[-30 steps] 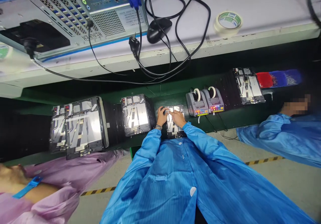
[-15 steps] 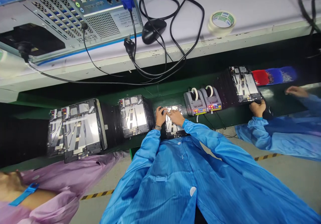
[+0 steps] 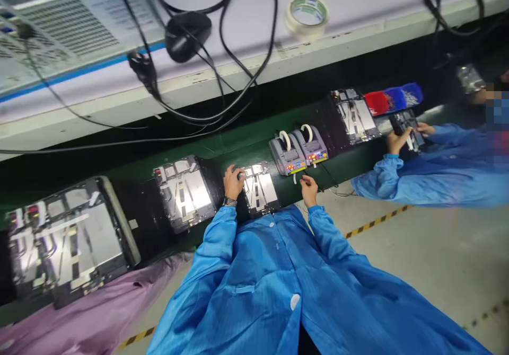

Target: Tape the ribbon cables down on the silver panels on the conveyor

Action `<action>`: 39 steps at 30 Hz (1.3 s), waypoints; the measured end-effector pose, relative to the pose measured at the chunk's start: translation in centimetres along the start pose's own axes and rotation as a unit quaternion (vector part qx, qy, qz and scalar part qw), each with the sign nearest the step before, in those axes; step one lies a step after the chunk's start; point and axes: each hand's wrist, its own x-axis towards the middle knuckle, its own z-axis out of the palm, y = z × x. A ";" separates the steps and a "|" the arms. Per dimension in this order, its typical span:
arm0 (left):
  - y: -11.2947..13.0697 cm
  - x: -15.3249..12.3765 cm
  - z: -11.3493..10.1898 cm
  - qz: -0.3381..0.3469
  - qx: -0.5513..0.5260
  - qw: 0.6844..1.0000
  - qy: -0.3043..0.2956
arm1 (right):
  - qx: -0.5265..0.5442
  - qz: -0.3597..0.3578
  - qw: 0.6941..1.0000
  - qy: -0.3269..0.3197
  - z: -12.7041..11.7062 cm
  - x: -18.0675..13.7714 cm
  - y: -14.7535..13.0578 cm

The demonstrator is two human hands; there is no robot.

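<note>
At green bench (image 3: 348,169) by shelf (image 3: 358,5), left fingers (image 3: 231,178) at device (image 3: 260,189), right fingers (image 3: 307,183) by tape (image 3: 295,178), half-curled, holds unclear.

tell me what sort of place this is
Most likely an electronics factory line: opened flat devices with inner parts showing lie along a green worktop, two tape dispensers with lit panels stand there, and two people wear blue smocks.

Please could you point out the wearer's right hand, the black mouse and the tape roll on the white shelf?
Wearer's right hand (image 3: 309,189), head view: its middle.
Black mouse (image 3: 181,41), head view: its top shell.
Tape roll (image 3: 305,30), head view: its outer side.
</note>
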 end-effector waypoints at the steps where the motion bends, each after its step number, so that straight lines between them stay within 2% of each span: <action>1: 0.0 0.2 0.1 -0.002 -0.004 1.000 -0.002 | 0.036 0.013 0.999 -0.013 0.0 0.9 0.2; 4: 0.1 0.2 0.4 -0.004 -0.024 1.000 0.001 | 0.119 0.047 0.989 -0.079 0.3 2.5 0.0; 7: 0.4 -0.9 0.7 0.000 -0.043 0.998 0.045 | 0.145 0.078 0.978 -0.129 0.6 2.6 -0.4; 10: 0.6 -3.1 1.0 -0.032 -0.066 0.992 0.102 | 0.147 0.084 0.975 -0.144 0.5 2.0 -0.2; 12: 0.4 -4.8 1.3 -0.062 -0.086 0.988 0.116 | 0.154 0.080 0.975 -0.142 0.0 1.4 0.3; 16: -0.7 -7.6 1.6 -0.111 -0.129 0.980 0.102 | 0.137 0.082 0.981 -0.111 -1.1 -0.1 0.5; 18: -1.4 -8.3 1.7 -0.134 -0.155 0.975 0.089 | 0.109 0.070 0.979 -0.154 -0.7 -1.0 -0.4; 20: -2.0 -8.5 1.8 -0.158 -0.176 0.968 0.082 | 0.077 0.043 0.960 -0.265 1.0 -2.0 -2.2; 23: -2.3 -7.9 1.9 -0.182 -0.191 0.962 0.075 | -0.002 -0.021 0.895 -0.446 6.1 -2.8 -5.8; 25: -2.1 -7.4 1.9 -0.183 -0.195 0.961 0.068 | -0.095 -0.081 0.858 -0.499 10.2 -2.7 -8.4; 28: -1.7 -6.6 2.0 -0.179 -0.203 0.961 0.055 | -0.231 -0.143 0.822 -0.501 14.8 -2.2 -11.5; 30: -1.5 -6.3 2.0 -0.183 -0.209 0.959 0.050 | -0.290 -0.155 0.806 -0.492 16.3 -2.0 -12.8; 39: -1.6 -5.4 2.5 -0.206 -0.220 0.951 0.067 | -0.334 -0.162 0.794 -0.482 16.2 -2.1 -13.8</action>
